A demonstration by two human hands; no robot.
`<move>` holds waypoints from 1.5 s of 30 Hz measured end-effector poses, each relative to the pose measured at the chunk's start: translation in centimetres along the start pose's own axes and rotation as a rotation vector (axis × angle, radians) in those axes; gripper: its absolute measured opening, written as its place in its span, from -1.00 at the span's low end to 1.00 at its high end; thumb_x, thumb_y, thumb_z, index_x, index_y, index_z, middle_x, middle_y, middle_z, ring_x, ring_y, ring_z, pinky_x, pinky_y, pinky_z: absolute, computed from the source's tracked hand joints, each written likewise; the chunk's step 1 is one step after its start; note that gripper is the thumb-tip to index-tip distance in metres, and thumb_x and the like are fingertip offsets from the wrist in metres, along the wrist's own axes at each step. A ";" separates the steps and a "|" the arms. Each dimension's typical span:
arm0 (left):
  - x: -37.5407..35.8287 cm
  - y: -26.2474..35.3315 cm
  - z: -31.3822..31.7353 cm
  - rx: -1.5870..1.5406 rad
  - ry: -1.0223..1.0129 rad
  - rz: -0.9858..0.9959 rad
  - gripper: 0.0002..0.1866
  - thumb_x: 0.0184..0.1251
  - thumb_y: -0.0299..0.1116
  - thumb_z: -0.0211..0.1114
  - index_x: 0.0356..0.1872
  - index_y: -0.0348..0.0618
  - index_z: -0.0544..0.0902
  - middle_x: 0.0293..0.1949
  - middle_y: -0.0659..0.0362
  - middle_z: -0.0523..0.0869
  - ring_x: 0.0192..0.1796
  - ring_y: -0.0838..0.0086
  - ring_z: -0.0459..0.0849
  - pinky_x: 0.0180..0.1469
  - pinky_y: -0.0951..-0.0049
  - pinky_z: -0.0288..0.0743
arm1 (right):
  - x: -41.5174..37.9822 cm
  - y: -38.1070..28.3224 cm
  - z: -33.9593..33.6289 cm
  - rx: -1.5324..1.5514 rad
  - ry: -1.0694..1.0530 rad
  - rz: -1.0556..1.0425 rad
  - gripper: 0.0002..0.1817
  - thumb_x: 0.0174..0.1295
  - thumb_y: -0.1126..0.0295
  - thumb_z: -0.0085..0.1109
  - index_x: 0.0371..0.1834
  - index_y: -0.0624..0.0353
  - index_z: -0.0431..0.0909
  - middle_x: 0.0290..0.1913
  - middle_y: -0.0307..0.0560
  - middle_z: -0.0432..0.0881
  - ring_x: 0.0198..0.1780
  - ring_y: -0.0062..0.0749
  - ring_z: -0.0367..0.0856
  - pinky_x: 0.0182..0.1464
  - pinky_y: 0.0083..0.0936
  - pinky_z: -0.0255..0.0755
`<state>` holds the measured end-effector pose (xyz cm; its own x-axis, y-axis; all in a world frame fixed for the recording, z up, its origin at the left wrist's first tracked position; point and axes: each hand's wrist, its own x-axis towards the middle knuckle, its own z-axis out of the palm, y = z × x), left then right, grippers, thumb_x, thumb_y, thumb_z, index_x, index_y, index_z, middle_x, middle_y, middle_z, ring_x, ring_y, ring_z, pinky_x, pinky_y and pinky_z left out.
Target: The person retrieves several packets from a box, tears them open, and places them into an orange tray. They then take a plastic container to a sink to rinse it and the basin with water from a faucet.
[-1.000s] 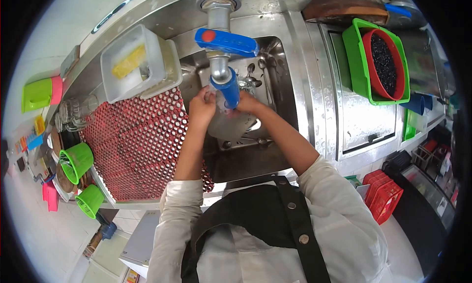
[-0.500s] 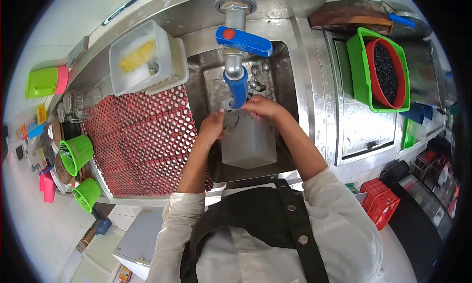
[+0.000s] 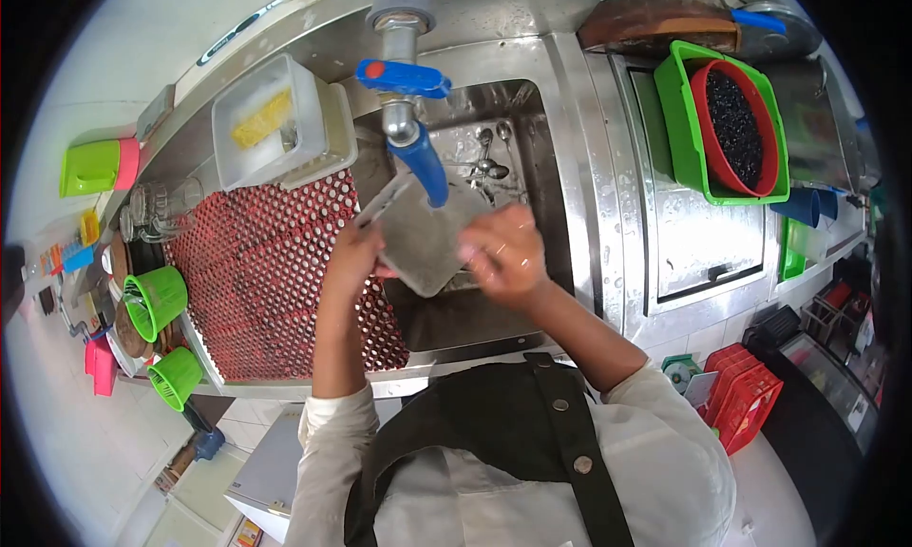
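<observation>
- While both hands work over the steel sink [image 3: 532, 157], a translucent plastic container [image 3: 423, 238] is held tilted between them, just under the blue spout of the tap [image 3: 418, 162] and above the basin, beside the red perforated mat [image 3: 275, 271].
- Left hand [image 3: 353, 257] — fingers closed on the container's left edge near its rim, thumb on the near side.
- Right hand [image 3: 503, 254] — fingers curled against the container's right side; whether they clamp it or merely rub it I cannot tell, since the picture is blurred there.
- Handling, as a judgement: thin-walled plastic, so light and a little flexible, not fragile; it looks wet, so likely slippery. Pinching the flat wall would let it slide — the stiffer rim and corners are the better places to take hold, one hand each side.
- Spoons [image 3: 486, 157] lie in the basin behind it; a clear tub with a yellow sponge [image 3: 261, 119] sits at the back left, well apart.
</observation>
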<state>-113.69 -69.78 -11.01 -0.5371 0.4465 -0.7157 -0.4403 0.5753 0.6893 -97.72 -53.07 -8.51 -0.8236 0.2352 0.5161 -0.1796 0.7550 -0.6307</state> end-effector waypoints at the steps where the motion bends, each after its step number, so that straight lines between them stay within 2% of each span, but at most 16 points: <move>1: -0.8 -0.2 -0.4 0.004 -0.004 0.003 -0.56 0.11 -0.43 -0.02 0.05 -0.40 0.34 -0.41 0.10 0.57 -0.51 0.46 0.61 -0.57 0.46 0.57 | -0.3 1.4 0.3 0.092 0.195 0.225 -0.87 -0.02 0.36 0.19 -0.46 0.16 0.50 -0.47 -0.14 0.50 -0.41 -0.34 0.44 -0.33 -0.45 0.33; 4: -4.2 -0.5 -1.1 -0.113 0.051 0.133 -0.60 0.13 -0.48 -0.04 0.04 -0.41 0.34 -0.53 0.11 0.53 -0.66 0.51 0.50 -0.68 0.52 0.44 | -3.0 7.6 2.9 0.371 0.439 0.926 -0.90 0.01 0.55 0.04 -0.38 0.23 0.50 -0.39 -0.01 0.53 -0.41 -0.16 0.48 -0.34 -0.41 0.38; 10: -8.9 -0.7 -1.2 -0.271 0.103 0.156 -0.55 -0.04 -0.60 -0.09 0.00 -0.44 0.32 -0.65 0.16 0.44 -0.69 0.42 0.47 -0.65 0.44 0.45 | -11.7 17.7 16.9 -0.138 -0.531 0.952 -0.82 -0.07 0.50 0.05 -0.34 0.14 0.53 -0.32 0.03 0.58 -0.26 -0.09 0.57 -0.23 -0.29 0.45; 16: -9.7 0.5 -0.5 -0.288 0.121 0.113 -0.45 -0.17 -0.63 -0.12 0.02 -0.48 0.28 -0.36 -0.05 0.52 -0.68 0.39 0.48 -0.63 0.42 0.46 | -13.6 15.9 19.4 -0.211 -0.663 0.931 -0.85 0.02 0.47 -0.01 -0.40 0.21 0.56 -0.28 0.12 0.56 -0.23 -0.08 0.57 -0.24 -0.26 0.46; 18: -9.7 0.1 -1.0 -0.320 0.106 0.104 -0.44 -0.19 -0.64 -0.13 0.02 -0.49 0.27 -0.25 -0.10 0.51 -0.65 0.39 0.49 -0.61 0.43 0.48 | -13.8 15.8 18.3 -0.175 -0.563 0.899 -0.84 0.01 0.48 0.02 -0.32 0.24 0.50 -0.28 0.16 0.55 -0.30 -0.01 0.57 -0.31 -0.22 0.44; 19: -9.6 -0.1 -1.0 -0.318 0.171 0.123 -0.42 -0.19 -0.64 -0.12 0.06 -0.47 0.28 -0.37 -0.04 0.52 -0.67 0.40 0.50 -0.64 0.47 0.45 | -14.4 15.9 18.2 -0.174 -0.570 0.902 -0.84 0.01 0.48 0.02 -0.32 0.24 0.50 -0.28 0.16 0.55 -0.30 -0.01 0.57 -0.31 -0.22 0.44; 21: -9.4 -0.8 -1.2 -0.325 0.235 0.138 -0.40 -0.18 -0.65 -0.11 0.09 -0.45 0.29 -0.49 0.02 0.54 -0.69 0.41 0.51 -0.67 0.51 0.43 | -16.0 17.1 18.5 -0.032 0.089 0.762 -0.85 0.12 0.38 -0.01 -0.32 0.20 0.49 -0.37 0.01 0.57 -0.51 -0.17 0.55 -0.43 -0.29 0.42; 22: -9.2 -1.3 -1.6 -0.322 0.234 0.155 -0.40 -0.19 -0.65 -0.11 0.09 -0.45 0.29 -0.42 0.01 0.54 -0.65 0.42 0.52 -0.63 0.52 0.44 | -16.6 17.9 18.7 -0.036 0.084 0.763 -0.85 0.12 0.38 -0.01 -0.32 0.20 0.49 -0.37 0.01 0.57 -0.51 -0.17 0.55 -0.43 -0.29 0.42; 24: -9.1 -1.7 -1.6 -0.316 0.229 0.178 -0.39 -0.19 -0.66 -0.11 0.09 -0.45 0.28 -0.36 0.01 0.54 -0.61 0.44 0.54 -0.60 0.54 0.46 | -15.8 18.6 18.1 0.771 0.433 1.529 -0.81 0.21 0.27 -0.04 -0.28 0.14 0.48 -0.43 -0.14 0.54 -0.52 -0.40 0.49 -0.42 -0.40 0.39; 28: -10.0 -0.1 -0.9 -0.274 0.217 0.183 -0.39 -0.20 -0.67 -0.10 0.09 -0.46 0.30 -0.28 0.02 0.55 -0.51 0.48 0.56 -0.49 0.59 0.47 | -18.0 20.9 19.0 1.423 0.872 1.745 -0.77 0.27 0.18 -0.15 -0.29 0.05 0.43 -0.52 -0.22 0.43 -0.62 -0.50 0.27 -0.47 -0.44 0.32; 30: -10.2 0.3 -0.7 -0.267 0.192 0.174 -0.39 -0.20 -0.67 -0.10 0.08 -0.46 0.30 -0.26 0.02 0.55 -0.49 0.48 0.56 -0.46 0.60 0.47 | -18.3 20.8 19.5 1.499 0.866 1.798 -0.77 0.27 0.15 -0.17 -0.32 0.04 0.40 -0.55 -0.25 0.39 -0.67 -0.49 0.16 -0.49 -0.43 0.30; 32: -10.1 -0.1 -0.8 -0.281 0.223 0.200 -0.39 -0.20 -0.68 -0.10 0.09 -0.46 0.31 -0.29 0.02 0.55 -0.50 0.49 0.56 -0.49 0.59 0.47 | -18.6 19.9 19.8 1.800 0.564 1.794 -0.78 0.25 0.16 -0.14 -0.32 0.03 0.39 -0.55 -0.24 0.38 -0.65 -0.50 0.19 -0.48 -0.41 0.30; 38: -10.1 0.2 -0.7 -0.289 0.225 0.169 -0.41 -0.19 -0.69 -0.12 0.07 -0.46 0.32 -0.37 0.06 0.55 -0.52 0.54 0.53 -0.50 0.63 0.44 | -19.5 19.2 23.7 0.841 0.086 2.027 -0.72 0.10 0.15 0.00 -0.27 0.11 0.42 -0.55 -0.16 0.44 -0.68 -0.43 0.27 -0.50 -0.24 0.41; 40: -10.0 0.0 -0.8 -0.292 0.243 0.171 -0.41 -0.19 -0.69 -0.12 0.07 -0.45 0.32 -0.38 0.07 0.55 -0.52 0.55 0.52 -0.49 0.65 0.42 | -22.8 22.1 26.1 0.606 -0.210 1.852 -0.65 0.05 0.13 0.04 -0.18 0.12 0.47 -0.50 -0.08 0.49 -0.43 -0.28 0.50 -0.49 -0.14 0.41; 43: -10.0 -0.2 -0.9 -0.315 0.226 0.168 -0.41 -0.19 -0.69 -0.12 0.07 -0.44 0.32 -0.38 0.08 0.55 -0.51 0.57 0.51 -0.46 0.68 0.40 | -20.3 21.1 22.5 0.426 -0.357 1.574 -0.64 -0.05 0.24 0.07 -0.17 0.15 0.49 -0.45 -0.09 0.53 -0.62 -0.22 0.38 -0.63 -0.28 0.33; 45: -9.9 0.0 -0.9 -0.333 0.200 0.167 -0.40 -0.19 -0.70 -0.11 0.08 -0.43 0.32 -0.37 0.09 0.55 -0.50 0.58 0.51 -0.44 0.69 0.39 | -18.4 19.3 21.6 0.575 -0.225 1.754 -0.69 -0.05 0.22 0.07 -0.26 0.14 0.50 -0.48 -0.13 0.53 -0.63 -0.28 0.38 -0.67 -0.35 0.27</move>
<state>-109.04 -74.84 -3.82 -0.7353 0.3539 -0.5781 -0.5265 0.2389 0.8159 -97.60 -56.04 -42.68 -0.2844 0.3080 -0.9079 0.7513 -0.5167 -0.4106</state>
